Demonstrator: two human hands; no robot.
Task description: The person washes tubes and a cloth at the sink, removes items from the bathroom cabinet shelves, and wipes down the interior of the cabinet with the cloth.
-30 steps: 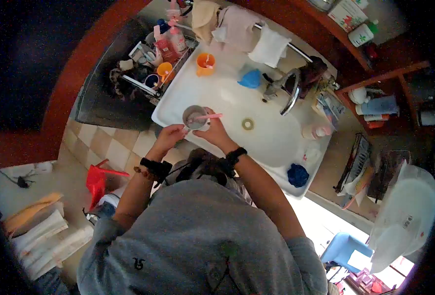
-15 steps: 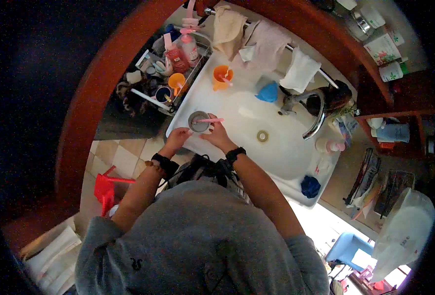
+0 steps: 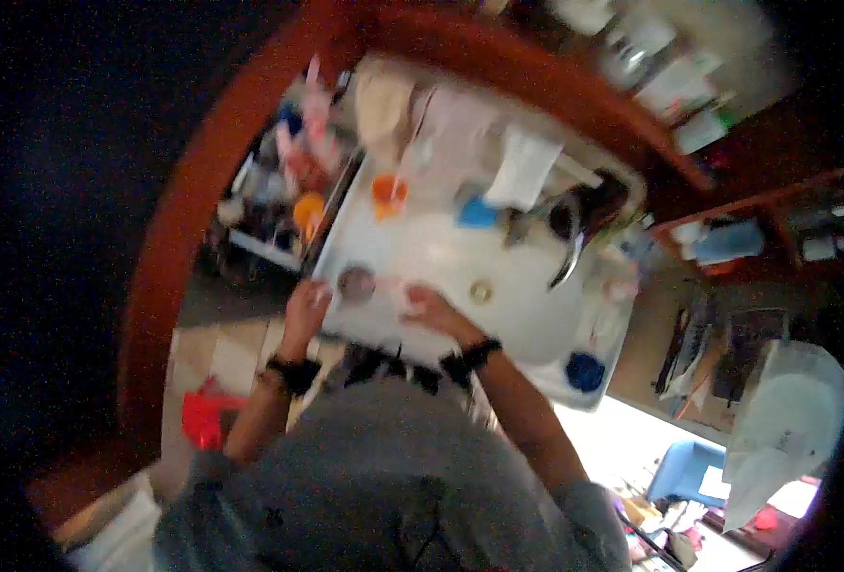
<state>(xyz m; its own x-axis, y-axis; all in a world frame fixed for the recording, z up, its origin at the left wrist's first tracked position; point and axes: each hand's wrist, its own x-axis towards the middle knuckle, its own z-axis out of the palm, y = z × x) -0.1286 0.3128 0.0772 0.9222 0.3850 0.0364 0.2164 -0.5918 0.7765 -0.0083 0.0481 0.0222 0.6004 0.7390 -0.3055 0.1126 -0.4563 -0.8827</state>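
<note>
A grey cup (image 3: 356,284) stands on the left rim of the white sink (image 3: 422,329), with a blurred pink toothbrush (image 3: 388,283) pointing right from it. My left hand (image 3: 308,307) is just left of the cup, apart from it; motion smears its fingers, and whether it holds anything is unclear. To the right of the cup, my right hand (image 3: 429,311) hovers over the sink with its fingers apart, close to the toothbrush's end. Whether it touches the brush cannot be made out.
An orange cup (image 3: 389,194) stands at the sink's back left, and a blue item (image 3: 477,212) sits near the chrome faucet (image 3: 569,250). A rack of bottles and cups (image 3: 264,250) is at the left. A dark blue bundle (image 3: 585,372) lies on the right corner.
Both hands have drawn away from the grey cup, left hand leftward and right hand rightward. The cup now stands by itself. The whole view has shifted and blurred.
</note>
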